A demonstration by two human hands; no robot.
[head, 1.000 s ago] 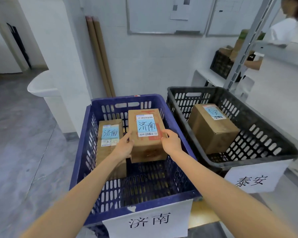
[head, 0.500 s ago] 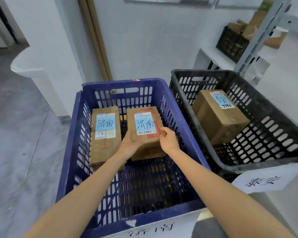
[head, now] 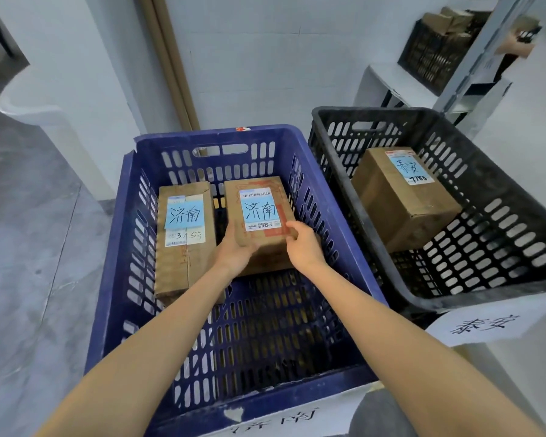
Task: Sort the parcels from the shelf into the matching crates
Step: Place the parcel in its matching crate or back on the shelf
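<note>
A brown cardboard parcel with a blue handwritten label (head: 259,216) lies low inside the blue crate (head: 322,190). My left hand (head: 237,250) grips its near left corner and my right hand (head: 301,244) holds its near right edge. A second labelled parcel (head: 185,238) lies beside it on the left in the same crate. In the black crate (head: 454,288) to the right, another brown parcel (head: 404,197) sits tilted.
White paper signs hang on the front of the blue crate (head: 275,421) and of the black crate (head: 486,323). A further black crate with boxes (head: 435,48) stands on a white shelf at the back right, beside a grey metal upright. Cardboard tubes lean on the wall.
Both hands have lowered the parcel from above the blue crate's rim down into it, next to the other parcel. The view has tipped downward.
</note>
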